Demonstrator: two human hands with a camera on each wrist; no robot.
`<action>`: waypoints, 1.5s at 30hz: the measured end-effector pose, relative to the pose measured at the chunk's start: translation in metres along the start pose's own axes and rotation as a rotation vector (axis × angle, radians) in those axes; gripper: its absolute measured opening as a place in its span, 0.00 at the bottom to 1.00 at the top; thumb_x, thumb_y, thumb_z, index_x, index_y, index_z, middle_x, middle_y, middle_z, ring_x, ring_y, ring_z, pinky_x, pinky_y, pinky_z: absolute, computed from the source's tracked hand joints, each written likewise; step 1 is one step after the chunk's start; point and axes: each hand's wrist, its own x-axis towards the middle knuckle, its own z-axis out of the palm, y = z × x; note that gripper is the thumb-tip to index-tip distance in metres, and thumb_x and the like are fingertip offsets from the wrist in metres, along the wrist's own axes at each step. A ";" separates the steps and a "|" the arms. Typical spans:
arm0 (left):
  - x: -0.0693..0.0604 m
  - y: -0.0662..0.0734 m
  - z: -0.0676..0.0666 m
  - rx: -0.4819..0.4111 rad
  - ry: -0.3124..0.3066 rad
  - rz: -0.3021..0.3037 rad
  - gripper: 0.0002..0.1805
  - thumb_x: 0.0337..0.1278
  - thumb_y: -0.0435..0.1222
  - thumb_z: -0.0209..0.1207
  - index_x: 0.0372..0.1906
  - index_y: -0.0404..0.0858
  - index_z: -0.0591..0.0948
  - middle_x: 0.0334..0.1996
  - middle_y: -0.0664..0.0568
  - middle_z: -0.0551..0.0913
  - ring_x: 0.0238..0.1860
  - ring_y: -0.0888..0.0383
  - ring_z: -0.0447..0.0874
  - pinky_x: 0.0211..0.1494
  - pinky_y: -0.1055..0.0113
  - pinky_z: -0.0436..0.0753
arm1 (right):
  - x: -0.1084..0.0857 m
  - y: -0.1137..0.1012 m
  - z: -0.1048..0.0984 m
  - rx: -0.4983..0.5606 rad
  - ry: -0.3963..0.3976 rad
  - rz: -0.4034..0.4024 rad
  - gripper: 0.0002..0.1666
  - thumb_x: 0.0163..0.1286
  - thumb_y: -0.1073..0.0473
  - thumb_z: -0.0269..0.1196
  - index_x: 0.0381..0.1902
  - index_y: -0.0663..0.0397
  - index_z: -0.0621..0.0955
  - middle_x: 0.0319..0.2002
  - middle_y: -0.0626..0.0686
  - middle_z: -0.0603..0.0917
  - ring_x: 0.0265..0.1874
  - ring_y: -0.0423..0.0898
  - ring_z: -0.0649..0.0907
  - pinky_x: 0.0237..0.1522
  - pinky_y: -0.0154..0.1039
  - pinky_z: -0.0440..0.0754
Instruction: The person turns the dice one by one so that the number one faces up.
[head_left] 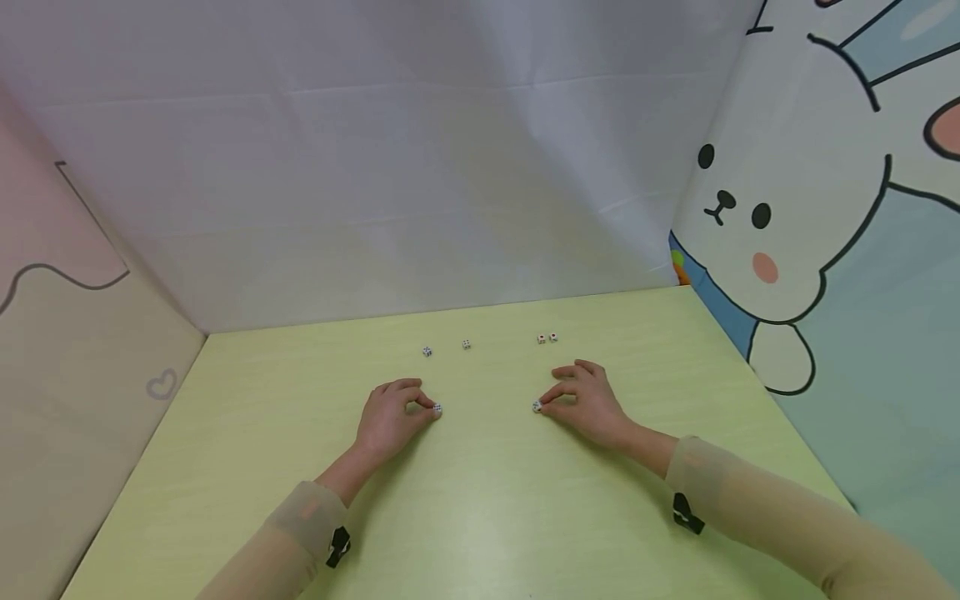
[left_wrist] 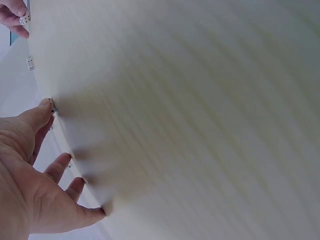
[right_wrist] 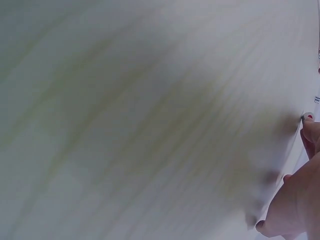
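Note:
Between the thumb and forefinger of my left hand (head_left: pixel 393 417) is a small white die (head_left: pixel 438 409), held at the tabletop left of centre. My right hand (head_left: pixel 588 404) pinches another white die (head_left: pixel 537 407) the same way, a short distance to the right. In the left wrist view, the left hand (left_wrist: pixel 37 150) has its other fingertips down near the table, spread apart. The right wrist view catches the right hand (right_wrist: pixel 295 185) at its edge, with the die there mostly hidden by the thumb.
Farther back on the pale yellow table (head_left: pixel 480 517) lie a die (head_left: pixel 427 352) and a second die (head_left: pixel 467 344). Two dice with red pips, one die (head_left: pixel 542 339) beside another die (head_left: pixel 553 337), sit behind my right hand. A white cloth (head_left: pixel 375 192) hangs along the back edge.

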 end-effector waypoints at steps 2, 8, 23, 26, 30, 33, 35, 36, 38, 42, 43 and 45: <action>0.000 0.000 0.000 0.001 0.002 0.002 0.05 0.61 0.44 0.71 0.34 0.48 0.89 0.64 0.43 0.79 0.68 0.35 0.69 0.72 0.42 0.65 | 0.000 0.001 -0.001 -0.004 -0.001 -0.002 0.05 0.62 0.54 0.77 0.36 0.43 0.92 0.63 0.60 0.78 0.74 0.65 0.57 0.72 0.66 0.56; 0.001 0.001 -0.001 0.001 0.003 0.001 0.05 0.61 0.44 0.71 0.34 0.48 0.89 0.64 0.43 0.79 0.68 0.34 0.69 0.72 0.42 0.65 | -0.001 0.001 -0.003 -0.010 0.004 -0.014 0.06 0.62 0.53 0.76 0.35 0.45 0.92 0.63 0.61 0.78 0.73 0.66 0.57 0.71 0.67 0.56; 0.001 0.001 -0.001 0.001 0.002 0.002 0.06 0.61 0.45 0.71 0.34 0.47 0.89 0.64 0.43 0.79 0.68 0.35 0.70 0.72 0.42 0.65 | -0.003 0.002 -0.006 -0.013 0.000 0.010 0.08 0.62 0.49 0.76 0.34 0.45 0.91 0.64 0.60 0.78 0.74 0.66 0.56 0.71 0.68 0.57; 0.002 0.001 -0.001 -0.002 0.001 -0.001 0.07 0.60 0.46 0.71 0.35 0.47 0.89 0.64 0.43 0.79 0.68 0.35 0.70 0.72 0.42 0.65 | -0.002 0.002 -0.007 -0.023 -0.001 0.009 0.05 0.62 0.51 0.76 0.34 0.43 0.91 0.64 0.59 0.78 0.74 0.65 0.56 0.71 0.68 0.57; 0.002 0.001 -0.001 -0.008 0.003 -0.005 0.07 0.60 0.45 0.72 0.35 0.47 0.90 0.65 0.43 0.79 0.68 0.35 0.69 0.72 0.41 0.65 | 0.000 0.001 -0.010 -0.061 0.002 0.009 0.04 0.62 0.52 0.76 0.34 0.40 0.91 0.64 0.58 0.78 0.74 0.64 0.56 0.71 0.68 0.57; 0.002 0.000 -0.002 -0.009 0.003 -0.006 0.06 0.60 0.45 0.72 0.34 0.48 0.89 0.65 0.43 0.79 0.68 0.34 0.69 0.72 0.41 0.65 | 0.002 0.000 -0.014 -0.105 0.006 -0.006 0.04 0.62 0.52 0.75 0.35 0.41 0.91 0.64 0.57 0.78 0.74 0.64 0.57 0.71 0.68 0.57; 0.002 0.000 -0.002 -0.007 0.001 -0.006 0.06 0.60 0.45 0.71 0.34 0.48 0.89 0.65 0.43 0.79 0.68 0.34 0.69 0.72 0.41 0.65 | 0.004 -0.002 -0.016 -0.145 0.008 -0.031 0.05 0.61 0.53 0.76 0.36 0.41 0.91 0.63 0.58 0.79 0.73 0.64 0.59 0.71 0.67 0.58; 0.002 0.001 -0.002 -0.006 0.000 -0.006 0.06 0.61 0.45 0.71 0.34 0.48 0.89 0.65 0.43 0.79 0.68 0.34 0.69 0.72 0.41 0.65 | 0.005 -0.003 -0.017 -0.168 0.011 -0.047 0.05 0.61 0.53 0.76 0.36 0.42 0.91 0.62 0.58 0.80 0.73 0.65 0.59 0.71 0.67 0.58; 0.002 0.001 -0.002 -0.003 -0.001 -0.004 0.06 0.61 0.45 0.71 0.34 0.48 0.89 0.65 0.43 0.79 0.68 0.34 0.69 0.72 0.41 0.65 | 0.006 -0.004 -0.019 -0.223 0.018 -0.091 0.06 0.59 0.53 0.77 0.35 0.42 0.91 0.60 0.58 0.81 0.72 0.65 0.62 0.71 0.67 0.59; 0.003 0.002 -0.003 -0.002 -0.003 -0.004 0.07 0.61 0.45 0.71 0.34 0.48 0.89 0.65 0.43 0.79 0.68 0.35 0.69 0.72 0.41 0.65 | 0.009 -0.006 -0.021 -0.324 0.030 -0.172 0.06 0.58 0.52 0.78 0.33 0.43 0.92 0.57 0.57 0.83 0.70 0.66 0.66 0.69 0.66 0.62; 0.003 0.002 -0.003 -0.002 -0.004 -0.004 0.07 0.61 0.45 0.71 0.34 0.48 0.89 0.65 0.43 0.79 0.68 0.35 0.69 0.72 0.41 0.65 | 0.009 -0.007 -0.021 -0.341 0.028 -0.181 0.06 0.57 0.52 0.78 0.33 0.42 0.92 0.57 0.57 0.83 0.69 0.66 0.66 0.69 0.66 0.63; 0.002 0.002 -0.003 -0.002 -0.005 -0.007 0.07 0.61 0.45 0.71 0.34 0.47 0.89 0.65 0.43 0.79 0.68 0.35 0.69 0.73 0.42 0.65 | 0.009 -0.009 -0.022 -0.362 0.014 -0.183 0.06 0.58 0.51 0.78 0.33 0.42 0.92 0.56 0.57 0.84 0.69 0.66 0.67 0.70 0.65 0.62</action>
